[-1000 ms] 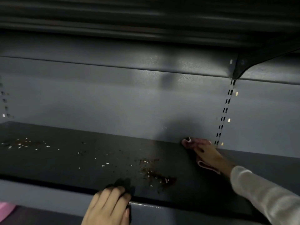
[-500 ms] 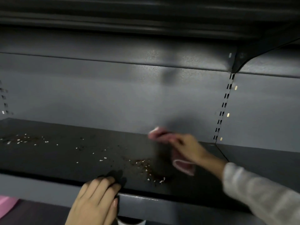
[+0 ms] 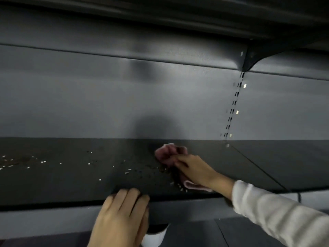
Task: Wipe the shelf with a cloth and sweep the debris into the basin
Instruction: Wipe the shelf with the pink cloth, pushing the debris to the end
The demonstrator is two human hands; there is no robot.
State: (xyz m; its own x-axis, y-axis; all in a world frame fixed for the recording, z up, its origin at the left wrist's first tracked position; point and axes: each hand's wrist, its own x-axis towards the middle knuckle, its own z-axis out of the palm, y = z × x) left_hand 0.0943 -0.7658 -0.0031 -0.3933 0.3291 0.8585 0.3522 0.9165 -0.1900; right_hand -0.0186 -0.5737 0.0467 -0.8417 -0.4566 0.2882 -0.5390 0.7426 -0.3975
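Observation:
A dark metal shelf (image 3: 71, 182) runs across the view. Pale and brown crumbs (image 3: 140, 171) lie scattered over its middle, with another patch of crumbs (image 3: 10, 162) at the far left. My right hand (image 3: 194, 169) presses a pink cloth (image 3: 169, 153) flat on the shelf, just right of the middle crumbs. My left hand (image 3: 122, 218) lies with its fingers over the shelf's front edge. Under that hand a white basin rim (image 3: 154, 238) peeks out below the shelf lip; whether the hand holds it is hidden.
A grey back panel (image 3: 106, 104) closes the shelf behind. A slotted upright (image 3: 233, 107) and a bracket (image 3: 249, 63) carry the shelf above on the right. A seam (image 3: 258, 168) separates the neighbouring shelf board to the right.
My right hand has swept the pink cloth leftward from beside the slotted upright to the middle crumbs and toward the front edge. My left hand stayed at the shelf's edge; the white basin rim has come into view.

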